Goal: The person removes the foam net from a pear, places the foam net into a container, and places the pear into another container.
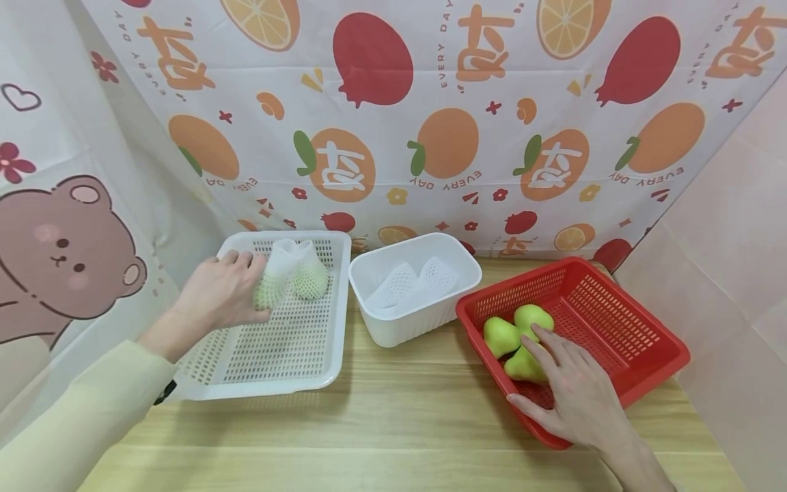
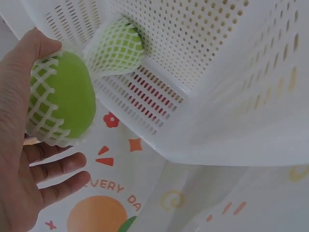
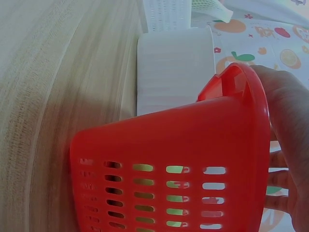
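Note:
My left hand (image 1: pixel 224 290) holds a green pear (image 2: pixel 75 94) in a white foam net, between thumb and fingers, over the left side of the white basket (image 1: pixel 337 328). In the left wrist view several of its fingers stand off the pear. Beside it, a second netted pear (image 1: pixel 309 279) sits in that basket. My right hand (image 1: pixel 578 393) reaches over the front left rim of the red basket (image 1: pixel 639 321), fingers spread. Its fingertips are at the bare green pears (image 1: pixel 501 335) grouped there; whether they touch is unclear. In the right wrist view the basket wall hides its fingertips.
Between the baskets stands a white plastic bin (image 1: pixel 393 329) with white foam nets (image 1: pixel 396 283) inside. All three containers rest on a wood-grain table (image 1: pixel 393 424). A fruit-print curtain (image 1: pixel 393 164) hangs close behind them, and a bear-print sheet (image 1: pixel 67 253) hangs at the left.

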A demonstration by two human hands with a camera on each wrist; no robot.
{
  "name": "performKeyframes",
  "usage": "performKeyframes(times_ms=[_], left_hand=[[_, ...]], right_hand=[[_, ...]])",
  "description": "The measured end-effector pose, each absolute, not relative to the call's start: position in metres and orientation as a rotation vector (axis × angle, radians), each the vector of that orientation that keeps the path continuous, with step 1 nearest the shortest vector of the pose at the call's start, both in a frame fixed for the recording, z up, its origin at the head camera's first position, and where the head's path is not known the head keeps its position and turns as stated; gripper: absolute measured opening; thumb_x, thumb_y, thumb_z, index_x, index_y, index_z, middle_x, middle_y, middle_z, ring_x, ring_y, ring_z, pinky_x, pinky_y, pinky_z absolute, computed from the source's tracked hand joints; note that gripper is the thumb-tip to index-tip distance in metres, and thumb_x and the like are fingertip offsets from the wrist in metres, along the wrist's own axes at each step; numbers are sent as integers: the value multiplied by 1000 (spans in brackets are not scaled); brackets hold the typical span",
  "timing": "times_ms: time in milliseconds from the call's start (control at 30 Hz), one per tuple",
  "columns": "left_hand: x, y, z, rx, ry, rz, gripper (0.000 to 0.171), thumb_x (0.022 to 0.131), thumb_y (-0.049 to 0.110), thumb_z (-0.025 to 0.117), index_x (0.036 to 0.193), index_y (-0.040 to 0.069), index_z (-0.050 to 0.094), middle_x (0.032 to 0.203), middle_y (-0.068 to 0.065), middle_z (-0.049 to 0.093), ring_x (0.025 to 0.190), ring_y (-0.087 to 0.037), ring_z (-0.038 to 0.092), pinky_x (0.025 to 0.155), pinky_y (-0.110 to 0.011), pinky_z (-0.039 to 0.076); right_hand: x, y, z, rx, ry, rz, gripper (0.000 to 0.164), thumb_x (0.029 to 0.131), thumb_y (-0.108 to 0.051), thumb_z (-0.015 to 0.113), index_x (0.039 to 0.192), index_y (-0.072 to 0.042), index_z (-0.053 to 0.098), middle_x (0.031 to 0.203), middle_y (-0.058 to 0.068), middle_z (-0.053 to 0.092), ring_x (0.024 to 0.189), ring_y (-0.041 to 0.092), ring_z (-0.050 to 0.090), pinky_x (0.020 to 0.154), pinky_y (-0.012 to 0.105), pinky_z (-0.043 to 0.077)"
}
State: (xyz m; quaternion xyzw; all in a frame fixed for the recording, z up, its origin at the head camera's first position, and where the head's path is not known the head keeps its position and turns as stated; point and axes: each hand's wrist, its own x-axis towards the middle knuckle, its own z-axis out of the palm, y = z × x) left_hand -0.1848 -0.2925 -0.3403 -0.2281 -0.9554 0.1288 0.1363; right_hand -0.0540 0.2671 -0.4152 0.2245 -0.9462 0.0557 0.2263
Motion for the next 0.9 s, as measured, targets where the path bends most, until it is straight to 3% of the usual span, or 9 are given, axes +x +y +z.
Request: performKeyframes(times_ms=[200,367,600,900], left_hand=[[-177,-284,-338,-678,-2727,342,80,65,55,86,112,-3,58,94,-19,64,87,-39,64,65,-52,59],[-171,-275,-339,-678,-2733,316,79,67,56,86,110,-3,56,96,-19,64,90,-40,63,67,-52,59],[-164,-263,-344,-681,-2687,236,76,64,55,86,107,-1,56,87,-15,62,78,-33,58,63,-46,54],[-151,-246,-343,-658,-2703,145,78,65,59,84,109,-1,59,93,-15,66,83,-33,63,57,-45,54]], right_hand=[[-54,267,-415,628,-2597,153,93,82,-79,68,149,-16,58,151,14,59,120,37,67,97,57,59],[-54,266,-416,622,-2602,151,94,80,-77,72,150,-17,57,152,14,59,120,37,67,97,57,59],[-53,264,-418,622,-2609,151,92,81,-77,71,149,-16,58,152,14,59,121,37,67,98,58,59],[-54,263,-419,620,-2602,150,92,83,-80,67,150,-16,57,151,13,59,119,37,67,96,57,59]])
